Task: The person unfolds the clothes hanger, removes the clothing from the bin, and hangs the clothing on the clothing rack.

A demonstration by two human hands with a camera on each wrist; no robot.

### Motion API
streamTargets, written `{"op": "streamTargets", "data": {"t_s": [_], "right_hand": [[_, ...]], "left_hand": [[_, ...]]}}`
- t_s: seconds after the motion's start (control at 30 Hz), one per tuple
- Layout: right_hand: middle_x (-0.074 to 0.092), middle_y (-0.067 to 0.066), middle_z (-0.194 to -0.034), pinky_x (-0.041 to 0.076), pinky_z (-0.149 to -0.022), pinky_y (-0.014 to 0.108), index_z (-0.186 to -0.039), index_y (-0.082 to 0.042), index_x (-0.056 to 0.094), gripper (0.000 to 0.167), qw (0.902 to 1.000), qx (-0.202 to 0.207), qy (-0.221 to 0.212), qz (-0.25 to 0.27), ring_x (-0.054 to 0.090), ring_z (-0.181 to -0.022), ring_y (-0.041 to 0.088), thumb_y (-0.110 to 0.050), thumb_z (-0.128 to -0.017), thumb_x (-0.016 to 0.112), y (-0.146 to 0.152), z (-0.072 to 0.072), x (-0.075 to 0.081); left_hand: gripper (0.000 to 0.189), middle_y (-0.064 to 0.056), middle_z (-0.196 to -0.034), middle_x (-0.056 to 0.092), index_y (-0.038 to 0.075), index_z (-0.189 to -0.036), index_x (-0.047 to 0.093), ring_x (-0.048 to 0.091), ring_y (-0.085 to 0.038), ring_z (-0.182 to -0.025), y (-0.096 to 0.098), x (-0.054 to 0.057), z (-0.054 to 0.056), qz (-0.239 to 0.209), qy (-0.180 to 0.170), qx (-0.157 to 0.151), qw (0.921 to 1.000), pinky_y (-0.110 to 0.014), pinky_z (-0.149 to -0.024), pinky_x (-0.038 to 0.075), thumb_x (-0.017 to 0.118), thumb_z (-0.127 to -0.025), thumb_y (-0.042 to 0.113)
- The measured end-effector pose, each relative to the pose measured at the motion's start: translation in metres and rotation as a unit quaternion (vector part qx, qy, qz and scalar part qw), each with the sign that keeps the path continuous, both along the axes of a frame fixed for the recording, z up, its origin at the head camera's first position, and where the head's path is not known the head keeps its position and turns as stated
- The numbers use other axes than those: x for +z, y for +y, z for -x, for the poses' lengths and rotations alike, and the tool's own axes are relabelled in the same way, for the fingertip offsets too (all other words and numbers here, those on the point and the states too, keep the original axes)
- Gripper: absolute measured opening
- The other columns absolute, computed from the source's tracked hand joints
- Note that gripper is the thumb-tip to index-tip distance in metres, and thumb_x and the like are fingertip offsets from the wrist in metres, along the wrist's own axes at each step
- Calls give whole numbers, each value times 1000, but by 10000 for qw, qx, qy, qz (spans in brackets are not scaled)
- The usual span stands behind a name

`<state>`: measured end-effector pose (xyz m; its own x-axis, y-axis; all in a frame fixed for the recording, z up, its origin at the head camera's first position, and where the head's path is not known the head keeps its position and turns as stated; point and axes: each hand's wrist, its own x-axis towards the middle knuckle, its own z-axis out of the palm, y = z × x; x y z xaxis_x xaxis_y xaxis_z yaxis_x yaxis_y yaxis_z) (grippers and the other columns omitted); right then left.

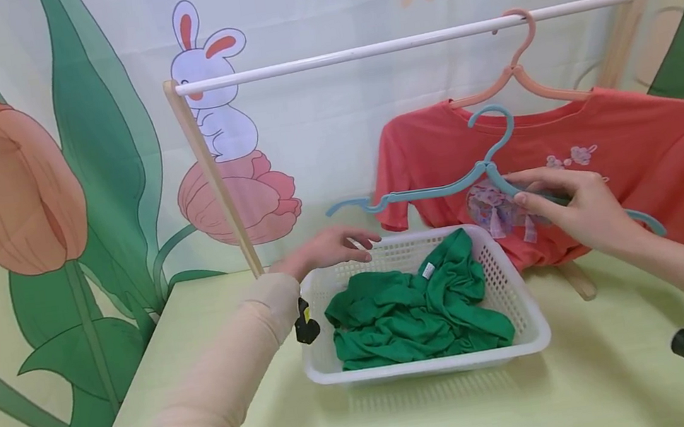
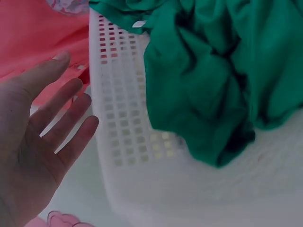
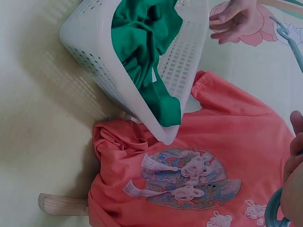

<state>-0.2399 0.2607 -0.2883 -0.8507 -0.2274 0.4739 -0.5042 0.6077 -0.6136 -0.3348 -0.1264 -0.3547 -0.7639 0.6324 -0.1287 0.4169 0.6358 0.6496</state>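
Observation:
My right hand (image 1: 578,202) grips a blue clothes hanger (image 1: 435,191) by one arm, in front of a coral-red shirt (image 1: 647,140). The hanger's hook points up, and its other arm reaches left over the back of a white basket (image 1: 532,329). A crumpled green garment (image 1: 412,312) with a small white label lies in the basket. My left hand (image 1: 336,246) is at the basket's back left rim, holding nothing. In the left wrist view its fingers (image 2: 71,116) are spread and lightly bent beside the basket wall.
A rack with a white rail (image 1: 360,51) and wooden posts (image 1: 216,179) stands behind the basket. On the rail hangs a pink hanger (image 1: 513,71) bearing the red shirt. A wooden foot (image 1: 577,281) of the rack shows below the shirt on the pale green table (image 1: 444,422).

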Motion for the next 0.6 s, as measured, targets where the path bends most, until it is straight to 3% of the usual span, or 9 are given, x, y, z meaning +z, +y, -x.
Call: {"op": "streamTargets", "data": {"t_s": [0.13,0.33,0.47,0.6], "right_hand": [[62,-34,-105,52,-69,8,-132,-20,64,41,10000,-36,20,-61,62,-88,-11,-15,-92,70,0,1,-1],[62,-35,-104,51,-69,7,-132,-20,65,41,9999,-51,122,-68,61,-87,-10,-15,-92,70,1,0,-3],[62,-36,-106,51,-71,6,-131,-20,65,40,9999,-4,166,-22,62,-88,-10,-14,-91,70,0,-1,-4],[63,-37,-108,51,-72,6,-130,-19,66,39,9998,36,189,-8,62,-89,-11,-13,-91,71,0,-1,-4]], "left_hand": [[41,-8,-136,62,15,-137,58,58,-27,-127,14,-20,3,12,55,-143,9999,-40,-102,52,61,-98,24],[42,-11,-144,57,11,-139,57,53,-35,-132,34,-50,8,47,-204,-319,9993,-42,-108,48,61,-97,17],[40,-15,-141,59,7,-136,59,56,-35,-129,42,-65,12,234,87,-360,9990,-40,-108,48,61,-97,14],[33,-17,-128,66,5,-129,64,64,-30,-118,47,-72,12,520,415,-161,9977,-39,-102,52,63,-96,13]]}}
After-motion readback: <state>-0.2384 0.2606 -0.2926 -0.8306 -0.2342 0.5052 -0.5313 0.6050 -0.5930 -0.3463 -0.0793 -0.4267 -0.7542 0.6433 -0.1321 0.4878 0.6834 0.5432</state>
